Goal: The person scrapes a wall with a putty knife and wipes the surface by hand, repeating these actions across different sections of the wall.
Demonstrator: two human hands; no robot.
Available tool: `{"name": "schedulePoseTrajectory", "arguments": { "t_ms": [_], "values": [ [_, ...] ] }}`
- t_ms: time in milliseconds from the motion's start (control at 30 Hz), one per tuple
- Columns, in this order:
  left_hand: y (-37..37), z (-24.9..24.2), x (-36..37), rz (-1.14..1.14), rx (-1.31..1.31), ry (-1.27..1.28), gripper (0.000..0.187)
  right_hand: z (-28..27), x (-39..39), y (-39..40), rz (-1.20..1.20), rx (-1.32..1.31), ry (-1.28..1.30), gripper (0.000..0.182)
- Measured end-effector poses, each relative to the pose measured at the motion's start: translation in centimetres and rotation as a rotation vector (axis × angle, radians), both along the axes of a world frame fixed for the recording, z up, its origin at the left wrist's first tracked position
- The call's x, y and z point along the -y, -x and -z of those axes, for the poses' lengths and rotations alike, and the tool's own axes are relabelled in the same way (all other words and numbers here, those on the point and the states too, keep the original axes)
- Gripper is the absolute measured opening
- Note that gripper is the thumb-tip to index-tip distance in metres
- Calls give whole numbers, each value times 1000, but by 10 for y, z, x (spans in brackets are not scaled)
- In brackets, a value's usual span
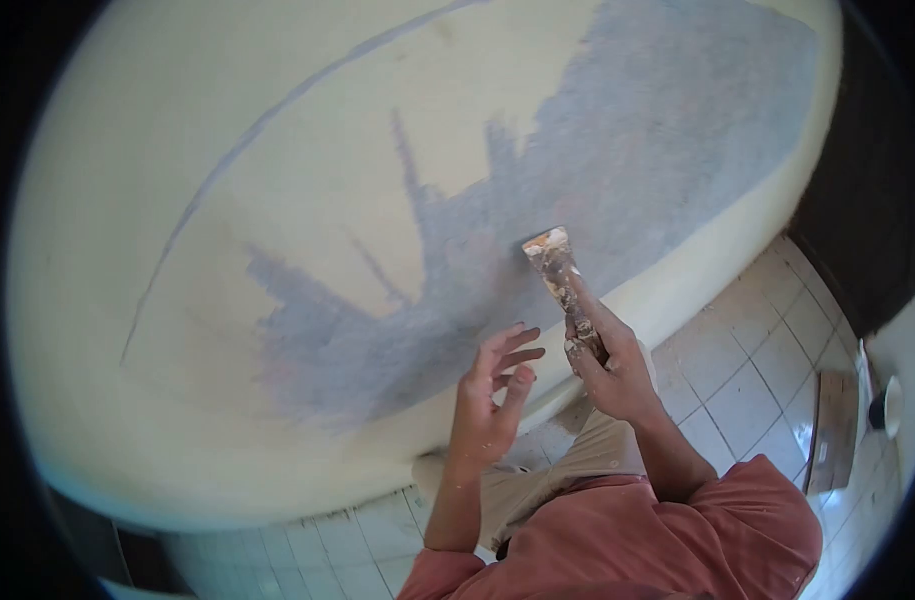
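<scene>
In my right hand [617, 368] is a paintbrush [557, 278], its handle caked with dried white and brown paint. Its broad head points away from me at the large curved, pale yellow surface [217, 330]; whether it touches cannot be told. A patch of grey-blue paint [667, 130] with ragged, streaky edges covers part of this surface. One thin grey line arcs across its upper left. My left hand [492, 395] is raised near the surface's lower edge, fingers apart and slightly curled, holding nothing.
White tiled floor [747, 400] runs beneath the curved surface and around my legs. To the right, a brown board [832, 430] lies by a white container with a dark inside [887, 407]. A dark panel [867, 180] stands beyond the surface's right end.
</scene>
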State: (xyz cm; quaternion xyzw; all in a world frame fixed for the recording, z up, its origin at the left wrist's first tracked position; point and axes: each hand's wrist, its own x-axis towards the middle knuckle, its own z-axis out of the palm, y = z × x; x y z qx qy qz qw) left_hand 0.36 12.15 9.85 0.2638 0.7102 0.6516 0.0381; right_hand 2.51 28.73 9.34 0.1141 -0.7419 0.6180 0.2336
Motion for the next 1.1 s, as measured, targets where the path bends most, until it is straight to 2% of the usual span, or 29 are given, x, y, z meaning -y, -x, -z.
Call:
{"name": "schedulePoseTrajectory", "arguments": {
  "t_ms": [167,267,300,400,500,633,867,967,1100],
  "values": [
    [13,4,-39,76,69,-174,53,-33,-14,6,34,181,-46,59],
    [38,4,-59,207,266,-324,60,-42,-15,11,29,189,-94,56],
    [40,-4,-68,276,303,-404,60,-44,-14,12,29,177,-104,55],
    [43,-29,-94,473,413,-629,62,-48,-7,17,204,-100,-103,54],
    [56,-27,-109,719,505,-878,60,-72,-5,18,303,65,-101,51],
    [76,-20,-121,1001,603,-1109,57,-68,3,28,422,-9,-191,45],
    [89,-24,-125,948,740,-1141,49,-78,4,28,491,-25,-405,44],
    [83,-36,-119,1089,759,-1174,49,-86,15,23,548,75,-497,44],
    [81,-43,-115,1109,716,-1169,51,-87,18,23,458,26,-364,45]
  ]
}}
